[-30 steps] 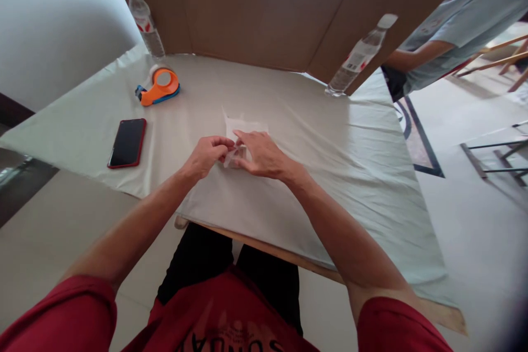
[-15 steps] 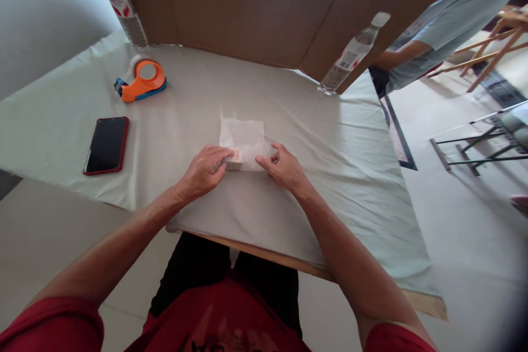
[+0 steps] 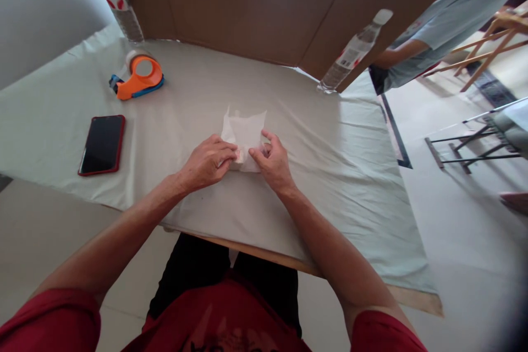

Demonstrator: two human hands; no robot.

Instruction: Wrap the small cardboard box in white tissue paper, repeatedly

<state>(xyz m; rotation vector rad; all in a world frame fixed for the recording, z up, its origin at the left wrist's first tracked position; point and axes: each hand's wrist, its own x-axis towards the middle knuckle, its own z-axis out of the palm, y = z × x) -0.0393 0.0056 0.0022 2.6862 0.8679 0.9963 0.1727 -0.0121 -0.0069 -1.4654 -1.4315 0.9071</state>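
Observation:
A sheet of thin white paper (image 3: 247,127) lies on the cloth-covered table between my hands, its far corners raised. On its near part sits a small pale box (image 3: 238,158) with reddish marks. My left hand (image 3: 212,160) is closed on the left end of the box, fingertips on its top and side. My right hand (image 3: 273,160) has thumb and fingers bent round the right edge of the paper, pinching it. The fingers of my left hand hide part of the box.
An orange tape dispenser (image 3: 140,78) and a dark phone with a red case (image 3: 102,144) lie at the left. Water bottles (image 3: 119,3) (image 3: 355,52) stand by a brown cardboard panel (image 3: 256,5). Another person's arm (image 3: 406,54) shows at the right.
My right hand has moved left and closed in on the paper's right side, whose far right corner now stands up. My left fingers have come together over the box.

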